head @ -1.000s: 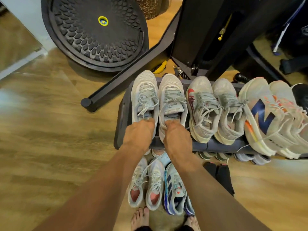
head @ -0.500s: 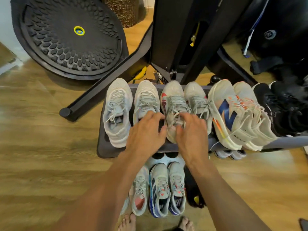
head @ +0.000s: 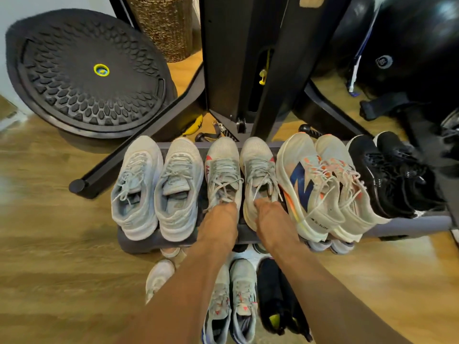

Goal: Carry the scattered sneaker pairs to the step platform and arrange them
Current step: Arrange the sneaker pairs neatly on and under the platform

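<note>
A dark grey step platform (head: pixel 139 242) holds a row of sneaker pairs, toes pointing away. From the left: a pale grey pair (head: pixel 159 184), a grey pair with red marks (head: pixel 242 170), a white pair with a blue N and orange accents (head: pixel 323 187), and a black pair (head: pixel 387 172). My left hand (head: pixel 221 219) grips the heel opening of the left grey-red sneaker. My right hand (head: pixel 272 218) grips the heel opening of the right one. My fingers reach inside the shoes and are hidden.
On the wood floor in front of the platform lie a white sneaker (head: pixel 159 279), a grey and blue pair (head: pixel 234 306) and a black pair (head: pixel 278 299). A black balance disc (head: pixel 87 70), a wicker basket (head: pixel 164 23) and a black machine frame (head: pixel 238 58) stand behind.
My hands left the pale grey pair and moved right to the grey-red pair, where each now grips a heel opening. The camera view shifted right and closer.
</note>
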`<state>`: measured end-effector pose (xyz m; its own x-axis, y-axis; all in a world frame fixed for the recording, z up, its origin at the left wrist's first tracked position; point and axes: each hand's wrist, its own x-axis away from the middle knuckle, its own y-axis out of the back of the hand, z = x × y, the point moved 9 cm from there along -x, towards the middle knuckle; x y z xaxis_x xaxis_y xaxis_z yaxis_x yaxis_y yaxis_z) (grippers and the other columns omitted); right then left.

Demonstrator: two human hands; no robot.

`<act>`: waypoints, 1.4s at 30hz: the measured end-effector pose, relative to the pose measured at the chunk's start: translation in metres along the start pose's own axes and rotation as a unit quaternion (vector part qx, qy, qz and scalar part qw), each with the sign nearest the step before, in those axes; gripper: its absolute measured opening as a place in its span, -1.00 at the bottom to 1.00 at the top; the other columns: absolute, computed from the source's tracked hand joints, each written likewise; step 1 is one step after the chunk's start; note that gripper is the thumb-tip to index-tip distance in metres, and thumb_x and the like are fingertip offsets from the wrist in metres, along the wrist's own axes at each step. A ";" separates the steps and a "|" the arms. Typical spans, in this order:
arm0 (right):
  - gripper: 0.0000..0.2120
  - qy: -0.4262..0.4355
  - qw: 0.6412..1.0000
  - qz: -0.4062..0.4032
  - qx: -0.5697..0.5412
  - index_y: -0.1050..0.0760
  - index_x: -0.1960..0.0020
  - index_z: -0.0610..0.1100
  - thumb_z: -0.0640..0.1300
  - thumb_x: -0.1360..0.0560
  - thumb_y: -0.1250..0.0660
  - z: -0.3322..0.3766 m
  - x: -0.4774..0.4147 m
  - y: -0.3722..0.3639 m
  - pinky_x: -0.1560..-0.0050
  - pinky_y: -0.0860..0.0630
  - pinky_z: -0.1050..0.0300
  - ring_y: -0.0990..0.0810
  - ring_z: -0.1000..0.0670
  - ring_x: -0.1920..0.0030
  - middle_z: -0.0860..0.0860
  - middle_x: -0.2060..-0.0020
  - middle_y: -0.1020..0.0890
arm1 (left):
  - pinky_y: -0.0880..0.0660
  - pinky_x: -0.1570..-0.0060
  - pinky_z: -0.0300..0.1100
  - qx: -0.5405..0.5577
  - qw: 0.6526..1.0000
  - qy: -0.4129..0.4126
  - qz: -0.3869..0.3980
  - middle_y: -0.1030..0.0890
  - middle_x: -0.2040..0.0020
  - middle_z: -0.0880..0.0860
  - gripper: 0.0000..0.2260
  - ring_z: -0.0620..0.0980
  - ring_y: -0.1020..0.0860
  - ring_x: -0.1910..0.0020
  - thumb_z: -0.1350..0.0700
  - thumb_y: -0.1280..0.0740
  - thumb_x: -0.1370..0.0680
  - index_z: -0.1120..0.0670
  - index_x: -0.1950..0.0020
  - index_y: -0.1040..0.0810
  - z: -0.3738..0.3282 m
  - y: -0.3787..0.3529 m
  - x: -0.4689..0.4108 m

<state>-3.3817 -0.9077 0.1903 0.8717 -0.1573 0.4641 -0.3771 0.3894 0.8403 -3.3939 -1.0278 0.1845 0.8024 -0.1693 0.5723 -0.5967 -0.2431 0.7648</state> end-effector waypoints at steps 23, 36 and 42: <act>-0.69 0.092 0.975 -0.182 -0.083 -0.46 -0.21 -0.03 -0.20 -0.49 -0.19 -0.064 0.031 0.107 0.09 -0.40 0.10 -0.52 -0.07 -0.07 -0.01 -0.04 -0.57 | -0.50 0.05 -0.02 0.073 0.968 -0.132 -0.202 -0.40 -0.24 0.01 -0.70 0.06 -0.53 -0.10 0.01 -0.21 -0.57 0.02 -0.28 -0.46 -0.135 0.035 0.025; -0.68 -0.067 0.995 0.071 0.027 -0.32 -0.22 -0.18 -0.24 -0.52 -0.33 -0.187 0.023 0.073 -0.10 -0.43 -0.01 -0.46 -0.19 -0.22 -0.16 -0.13 -0.50 | -0.44 0.02 -0.03 -0.054 0.990 -0.129 0.014 -0.54 -0.15 0.13 -0.68 0.19 -0.54 -0.14 0.02 -0.35 -0.54 0.08 -0.24 -0.43 -0.213 -0.060 -0.003; -0.71 -0.068 0.995 0.025 0.064 -0.39 -0.22 -0.16 -0.31 -0.51 -0.25 -0.193 0.014 0.078 0.04 -0.46 0.02 -0.52 -0.18 -0.13 -0.16 -0.12 -0.54 | -0.45 0.04 -0.03 -0.095 0.986 -0.135 -0.014 -0.56 -0.11 0.15 -0.84 0.17 -0.54 -0.09 0.14 -0.22 -0.61 0.09 -0.16 -0.50 -0.209 -0.063 -0.009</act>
<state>-3.3387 -0.7045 0.2086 0.8038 -0.2657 0.5323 -0.4631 0.2822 0.8402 -3.3661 -0.8109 0.1931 0.7764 -0.4201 0.4699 -0.5449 -0.0727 0.8353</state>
